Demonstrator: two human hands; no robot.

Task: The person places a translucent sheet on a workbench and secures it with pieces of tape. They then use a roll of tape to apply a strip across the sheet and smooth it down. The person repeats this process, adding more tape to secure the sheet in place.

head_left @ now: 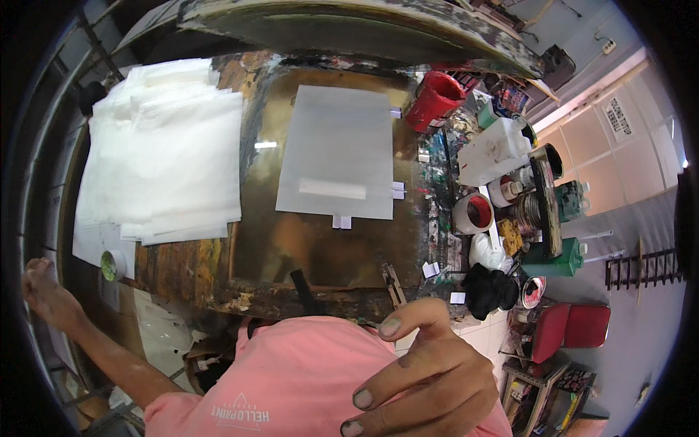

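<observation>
A pale, slightly see-through sheet (338, 153) lies flat on a glossy brown printing board (255, 240). Small white folded paper tabs (341, 221) sit along its right and near edges. My right hand (429, 371) is raised close in front of my pink shirt, fingers loosely bent and apart, with nothing in them. Far out to the left, past the table, my left hand (51, 295) is held beside a dark metal rack (54, 197); its fingers look loosely bent and I see nothing in them. A roll of tape (113, 265) lies nearest to it.
A tall stack of white sheets (164, 153) covers the table's left. To the right crowd a red bucket (435, 100), a white jug (495, 151), a paint-stained pot (473, 213) and a black cloth (489, 290). A large frame (357, 33) hangs across the far side.
</observation>
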